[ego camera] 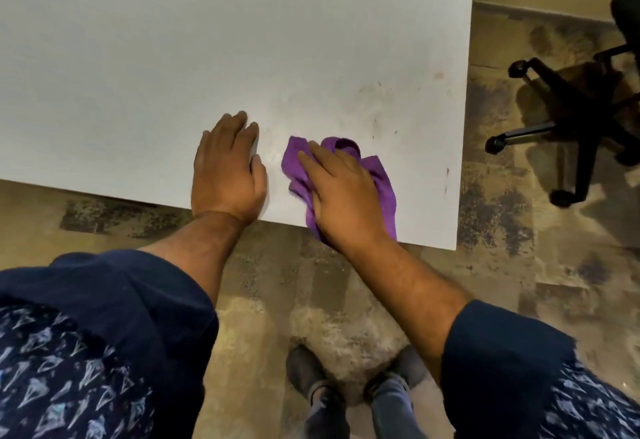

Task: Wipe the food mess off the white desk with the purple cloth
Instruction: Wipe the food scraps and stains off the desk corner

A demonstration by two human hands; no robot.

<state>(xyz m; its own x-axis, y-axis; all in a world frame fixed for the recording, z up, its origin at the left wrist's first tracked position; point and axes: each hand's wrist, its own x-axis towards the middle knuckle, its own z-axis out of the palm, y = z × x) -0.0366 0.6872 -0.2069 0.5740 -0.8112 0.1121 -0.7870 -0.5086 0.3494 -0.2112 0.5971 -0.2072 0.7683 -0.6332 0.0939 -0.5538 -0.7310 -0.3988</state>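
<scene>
Purple cloth [375, 175] lies crumpled at the white counter's [207, 57] near edge, lower centre of frame, pressed under the right hand [341, 196], fingers spread flat. Left hand [227, 170] rests flat, fingers open, just beside it. Faint smudges [374, 106] mark the counter beyond.

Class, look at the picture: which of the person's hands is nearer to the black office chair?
Right. The right hand presses the purple cloth nearer the desk's chair-side edge; the left hand lies flat farther from the office chair.
</scene>
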